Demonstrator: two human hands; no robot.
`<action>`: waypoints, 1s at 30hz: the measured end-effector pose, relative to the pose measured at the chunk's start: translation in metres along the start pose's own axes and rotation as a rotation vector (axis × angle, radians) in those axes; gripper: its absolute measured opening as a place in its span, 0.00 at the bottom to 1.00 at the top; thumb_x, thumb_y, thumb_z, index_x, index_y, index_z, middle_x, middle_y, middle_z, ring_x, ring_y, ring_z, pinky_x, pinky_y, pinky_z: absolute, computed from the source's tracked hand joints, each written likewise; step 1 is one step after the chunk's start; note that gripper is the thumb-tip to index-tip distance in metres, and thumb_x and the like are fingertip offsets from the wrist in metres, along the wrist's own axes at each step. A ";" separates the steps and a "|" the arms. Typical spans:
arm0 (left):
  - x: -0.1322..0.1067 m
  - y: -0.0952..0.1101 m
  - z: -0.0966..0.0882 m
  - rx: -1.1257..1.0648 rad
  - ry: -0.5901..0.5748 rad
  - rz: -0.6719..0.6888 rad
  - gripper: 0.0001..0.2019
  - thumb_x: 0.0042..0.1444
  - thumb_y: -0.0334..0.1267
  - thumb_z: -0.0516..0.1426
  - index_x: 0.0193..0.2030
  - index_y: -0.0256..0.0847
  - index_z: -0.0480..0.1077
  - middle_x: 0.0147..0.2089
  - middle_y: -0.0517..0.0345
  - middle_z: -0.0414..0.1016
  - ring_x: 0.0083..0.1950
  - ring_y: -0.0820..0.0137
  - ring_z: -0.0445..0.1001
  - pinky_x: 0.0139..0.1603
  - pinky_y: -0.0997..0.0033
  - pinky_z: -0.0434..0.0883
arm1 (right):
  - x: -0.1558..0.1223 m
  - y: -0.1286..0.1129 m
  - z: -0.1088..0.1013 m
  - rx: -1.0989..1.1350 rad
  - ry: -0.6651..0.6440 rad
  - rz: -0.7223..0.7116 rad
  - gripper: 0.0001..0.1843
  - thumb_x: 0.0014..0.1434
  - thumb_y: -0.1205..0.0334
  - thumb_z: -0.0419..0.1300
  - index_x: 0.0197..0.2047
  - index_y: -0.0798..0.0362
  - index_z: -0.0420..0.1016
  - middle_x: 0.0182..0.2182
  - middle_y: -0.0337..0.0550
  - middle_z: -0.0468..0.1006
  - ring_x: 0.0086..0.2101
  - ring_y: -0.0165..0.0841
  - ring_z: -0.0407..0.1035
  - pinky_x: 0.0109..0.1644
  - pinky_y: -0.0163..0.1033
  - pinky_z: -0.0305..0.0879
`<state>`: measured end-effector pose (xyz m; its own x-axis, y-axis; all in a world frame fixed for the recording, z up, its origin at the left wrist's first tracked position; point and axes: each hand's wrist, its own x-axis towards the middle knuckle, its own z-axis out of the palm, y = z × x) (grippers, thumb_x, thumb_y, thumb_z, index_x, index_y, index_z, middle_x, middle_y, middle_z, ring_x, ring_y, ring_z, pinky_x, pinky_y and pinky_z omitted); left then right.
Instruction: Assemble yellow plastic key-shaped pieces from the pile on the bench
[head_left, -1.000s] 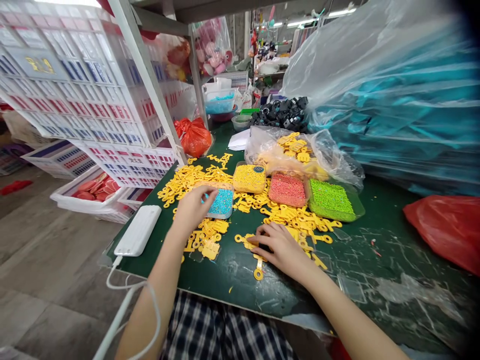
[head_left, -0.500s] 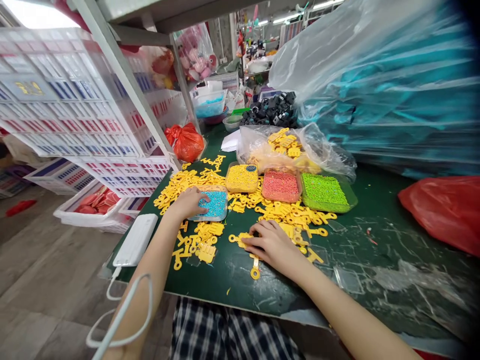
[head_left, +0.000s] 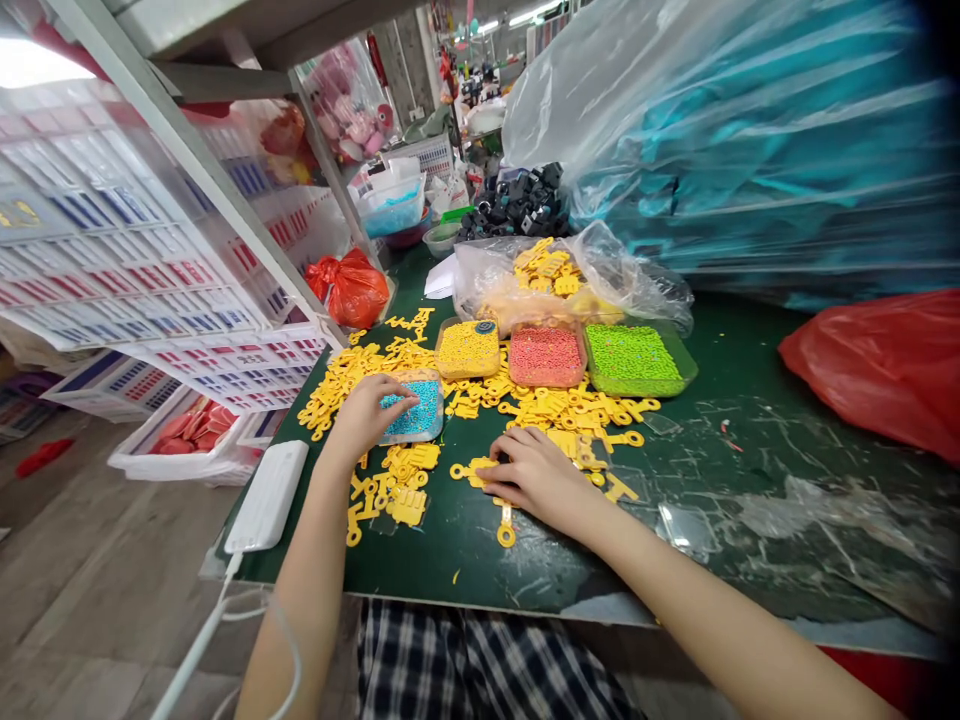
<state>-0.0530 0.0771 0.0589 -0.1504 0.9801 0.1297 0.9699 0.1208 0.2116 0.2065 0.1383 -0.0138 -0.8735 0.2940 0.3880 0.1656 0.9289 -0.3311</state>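
On the green workbench: left hand, fingers curled, resting on 1 tray of blue beads at its 3 o'clock; right hand, fingers spread, on yellow plastic tags at its 9 o'clock; grip on either cannot be told; 3 more bead trays at 12 o'clock.

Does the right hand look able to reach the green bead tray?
Probably yes: only flat yellow pieces lie between the right hand and the green bead tray, nothing tall.
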 end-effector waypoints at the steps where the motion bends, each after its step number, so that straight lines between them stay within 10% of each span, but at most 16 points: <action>1: -0.004 0.011 0.003 -0.079 0.057 0.036 0.12 0.61 0.45 0.56 0.38 0.42 0.78 0.42 0.52 0.77 0.47 0.61 0.72 0.50 0.63 0.67 | 0.000 0.000 0.000 0.001 0.003 0.002 0.06 0.60 0.58 0.63 0.40 0.46 0.81 0.36 0.43 0.75 0.40 0.37 0.64 0.43 0.42 0.58; 8: -0.023 0.074 0.040 -0.136 -0.022 0.211 0.08 0.62 0.42 0.58 0.38 0.43 0.77 0.38 0.59 0.78 0.43 0.64 0.73 0.46 0.63 0.63 | -0.001 0.001 -0.013 0.038 0.074 0.143 0.13 0.53 0.52 0.69 0.37 0.51 0.80 0.38 0.42 0.77 0.43 0.39 0.65 0.48 0.43 0.58; 19: -0.032 0.076 0.061 -0.073 0.042 0.404 0.10 0.64 0.41 0.55 0.40 0.41 0.77 0.38 0.56 0.77 0.40 0.65 0.70 0.41 0.65 0.65 | -0.001 0.004 -0.013 0.002 0.001 0.234 0.18 0.49 0.47 0.70 0.37 0.53 0.81 0.42 0.46 0.77 0.45 0.42 0.64 0.49 0.46 0.60; 30: -0.031 0.072 0.062 -0.271 -0.155 0.207 0.08 0.63 0.37 0.56 0.41 0.41 0.77 0.41 0.55 0.76 0.43 0.65 0.75 0.43 0.66 0.71 | -0.001 0.006 -0.009 -0.002 -0.008 0.241 0.17 0.50 0.48 0.70 0.37 0.51 0.82 0.43 0.45 0.76 0.47 0.42 0.63 0.49 0.46 0.59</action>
<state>0.0338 0.0657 0.0097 0.0948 0.9941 0.0533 0.8877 -0.1087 0.4474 0.2128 0.1452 -0.0083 -0.8121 0.5057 0.2911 0.3706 0.8324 -0.4121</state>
